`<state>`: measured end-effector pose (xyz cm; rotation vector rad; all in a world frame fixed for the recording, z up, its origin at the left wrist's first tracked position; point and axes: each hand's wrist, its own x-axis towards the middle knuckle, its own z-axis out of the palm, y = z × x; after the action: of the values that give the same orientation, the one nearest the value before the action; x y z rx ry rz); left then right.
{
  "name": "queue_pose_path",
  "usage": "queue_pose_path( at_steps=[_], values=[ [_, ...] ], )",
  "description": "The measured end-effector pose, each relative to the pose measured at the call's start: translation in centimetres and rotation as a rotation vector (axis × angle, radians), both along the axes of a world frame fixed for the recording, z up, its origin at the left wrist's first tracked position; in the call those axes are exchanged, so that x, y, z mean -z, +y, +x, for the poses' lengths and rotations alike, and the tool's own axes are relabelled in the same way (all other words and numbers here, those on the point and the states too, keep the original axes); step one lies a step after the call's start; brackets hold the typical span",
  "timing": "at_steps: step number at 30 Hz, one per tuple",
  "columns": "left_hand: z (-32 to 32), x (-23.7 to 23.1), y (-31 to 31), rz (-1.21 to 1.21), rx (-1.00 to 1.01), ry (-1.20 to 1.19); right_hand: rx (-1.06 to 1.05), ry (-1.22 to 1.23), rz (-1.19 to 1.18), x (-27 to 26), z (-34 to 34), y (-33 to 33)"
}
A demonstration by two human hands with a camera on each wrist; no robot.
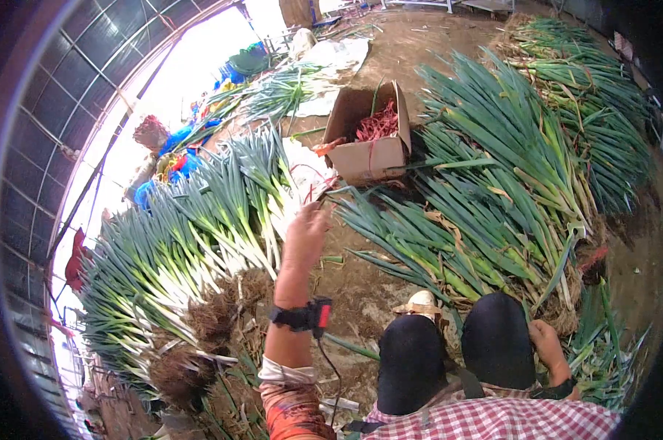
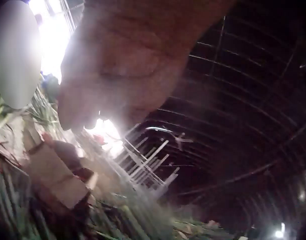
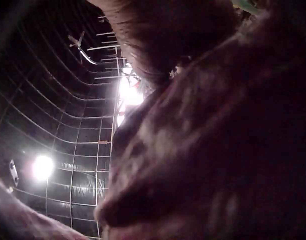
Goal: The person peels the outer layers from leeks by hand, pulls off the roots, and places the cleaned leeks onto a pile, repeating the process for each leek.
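worn are a red-and-white checked garment [image 1: 485, 419], dark trousers [image 1: 412, 363], an orange-patterned sleeve [image 1: 293, 411] and a black wrist strap [image 1: 290, 317] with a thin cable [image 1: 338, 378].

Bare left hand [image 1: 307, 229]: fingertip contact too small to tell. Bare right hand [image 1: 548, 346]: cut off atop right-wrist view, fingers indistinct.

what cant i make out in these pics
Left grip: too small in the head view, blurred in the left wrist view, to tell whether it pinches anything.
Right grip, right wrist view: shadow and blur hide what it touches.
Carton, head view: red strips hide its floor.
Right foot, head view: hidden behind the right knee.
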<state>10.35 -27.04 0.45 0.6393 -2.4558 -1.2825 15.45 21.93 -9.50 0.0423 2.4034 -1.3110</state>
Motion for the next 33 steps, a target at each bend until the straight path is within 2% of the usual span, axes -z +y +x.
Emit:
queue_pose_path(
  at_steps=[1,3,5,6,8,9,10,12,13,15,16,18,19,20,21,22,23,26,31,33],
  values=[
    [-0.7,-0.1,1.1,-0.028,0.084,0.003,-0.053,0.009,0.085,1.2,-0.2,0.8],
    [-2.1,-1.2,4.7,0.182,0.261,0.15,-0.097,0.012,0.169,3.4,-0.8,2.4],
    [-2.3,-6.0,10.2,0.535,0.428,0.181,-0.172,-0.071,0.306,5.8,-2.0,3.8],
    [-2.1,-7.6,12.7,0.728,0.497,0.177,-0.166,-0.072,0.301,7.3,-2.5,4.5],
    [-1.9,-9.8,17.0,1.069,0.65,0.141,-0.131,-0.056,0.434,10.5,-3.9,5.7],
    [-1.6,-10.3,18.9,1.218,0.733,0.11,-0.161,0.075,0.567,12.6,-4.5,6.5],
    [-1.4,-10.8,20.5,1.336,0.756,0.018,-0.161,0.075,0.563,13.3,-5.0,6.6],
    [-1.8,-9.4,23.3,1.48,0.759,-0.01,-0.098,0.028,0.48,14.5,-6.1,6.6],
    [-2.4,-7.9,24.3,1.515,0.702,-0.007,-0.11,0.025,0.473,16.1,-6.7,6.5],
    [-3.7,-3.7,25.6,1.528,0.522,0.019,-0.115,0.187,0.548,19.1,-7.7,5.9],
    [-4.2,-1.6,26.2,1.524,0.502,0.024,-0.133,0.183,0.541,20.2,-8.4,5.6],
    [-4.3,1.3,27.0,1.323,0.297,-0.037,-0.203,-0.034,0.662,20.3,-8.9,3.6],
    [-3.9,2.1,27.2,1.33,0.309,-0.093,-0.162,-0.169,0.652,19.9,-9.1,2.3],
    [-3.9,2.1,27.2,1.327,0.334,-0.145,-0.179,-0.17,0.638,22.4,-9.2,2.2],
    [-3.8,2.0,27.4,1.381,0.36,-0.169,-0.246,-0.04,0.632,27.1,-9.0,2.8],
    [-3.8,1.9,27.5,1.374,0.353,-0.177,-0.308,0.086,0.628,27.7,-8.8,2.3],
    [-3.8,1.9,27.6,1.351,0.391,-0.173,-0.309,0.076,0.622,28.3,-8.7,2.3],
    [-4.0,1.7,27.4,1.319,0.431,-0.184,-0.294,-0.056,0.512,27.3,-7.8,4.8],
    [-3.9,1.4,27.0,1.289,0.486,-0.219,-0.269,-0.252,0.347,15.3,-8.9,-2.3],
    [-3.9,1.1,27.0,1.263,0.508,-0.231,-0.269,-0.21,0.406,16.8,-8.9,-1.7]
  ],
)
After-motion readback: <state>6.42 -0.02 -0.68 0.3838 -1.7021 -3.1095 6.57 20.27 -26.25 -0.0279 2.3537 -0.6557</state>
